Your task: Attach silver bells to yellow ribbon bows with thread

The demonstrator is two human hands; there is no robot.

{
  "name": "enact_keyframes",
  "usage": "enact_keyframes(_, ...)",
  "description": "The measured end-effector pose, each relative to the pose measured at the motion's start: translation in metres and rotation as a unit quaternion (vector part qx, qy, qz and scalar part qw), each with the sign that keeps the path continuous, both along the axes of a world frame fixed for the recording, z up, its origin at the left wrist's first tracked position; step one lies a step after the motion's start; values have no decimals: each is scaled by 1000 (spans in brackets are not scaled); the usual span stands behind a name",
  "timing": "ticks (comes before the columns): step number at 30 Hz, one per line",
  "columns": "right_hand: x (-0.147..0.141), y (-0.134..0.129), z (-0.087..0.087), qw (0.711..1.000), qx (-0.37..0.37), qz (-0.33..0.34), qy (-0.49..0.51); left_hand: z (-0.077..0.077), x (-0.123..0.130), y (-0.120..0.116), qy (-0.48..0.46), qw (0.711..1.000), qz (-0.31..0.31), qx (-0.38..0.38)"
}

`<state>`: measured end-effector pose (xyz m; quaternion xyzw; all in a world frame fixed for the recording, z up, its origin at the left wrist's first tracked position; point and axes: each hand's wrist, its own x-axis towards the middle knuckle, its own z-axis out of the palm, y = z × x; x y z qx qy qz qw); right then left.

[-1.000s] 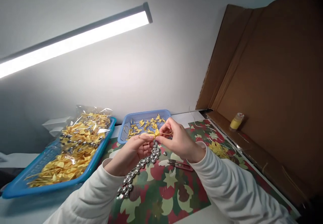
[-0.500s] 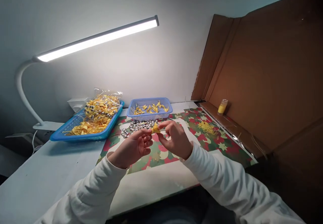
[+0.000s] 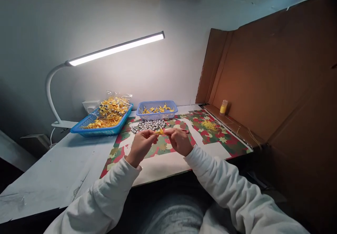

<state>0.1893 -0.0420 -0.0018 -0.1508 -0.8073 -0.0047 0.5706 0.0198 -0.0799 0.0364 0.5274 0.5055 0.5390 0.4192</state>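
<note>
My left hand (image 3: 141, 145) pinches a small yellow ribbon-like piece (image 3: 160, 131) between thumb and fingertips, above the patterned mat. Close on its right, my right hand (image 3: 179, 141) is closed, thumb and index finger reaching to the same piece. A slim reddish object (image 3: 185, 131) sticks out behind the right knuckles; its kind is not clear, and most of it is hidden by the hand. Just beyond both hands lies a cluster of shiny silver beads or bells (image 3: 151, 124).
A blue basket (image 3: 96, 132) of yellow pieces and a bag stands left; a smaller blue basket (image 3: 157, 116) stands behind. Yellow threads (image 3: 210, 125) lie right, near a yellow-filled bottle (image 3: 223, 107) by the cardboard wall (image 3: 258, 72). A lit lamp (image 3: 116, 48) hangs over the table.
The view has shifted, showing more of the lap and upper wall. Both hands still meet at the yellow piece; the right hand has turned, and the reddish object now shows behind it.
</note>
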Motion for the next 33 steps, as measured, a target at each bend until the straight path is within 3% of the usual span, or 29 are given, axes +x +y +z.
enact_keyframes(4,-8,3,-8,977,-183,10,111,-12,-3,19,-3,998,12,59)
enact_keyframes(10,-8,4,-8,967,-239,51,68,-26,-7,37,-131,986,-39,-97)
enact_keyframes(13,-5,9,-8,924,-347,112,115,-29,-10,40,-180,973,-55,-132)
enact_keyframes(16,-6,16,-11,871,-442,162,141,-33,-11,40,-160,978,-82,-107)
enact_keyframes(19,-10,21,-15,853,-482,156,120,-36,-9,39,-105,988,-108,-44)
enact_keyframes(22,-13,22,-16,843,-494,191,95,-37,-7,38,-58,993,-102,29)
enact_keyframes(27,-10,17,-12,851,-477,193,110,-37,-7,37,-18,990,-94,99)
enact_keyframes(29,-9,13,-11,878,-439,159,101,-38,-8,37,-10,990,-87,114)
enact_keyframes(33,-7,6,-11,954,-294,49,41,-40,-8,34,53,983,-42,171)
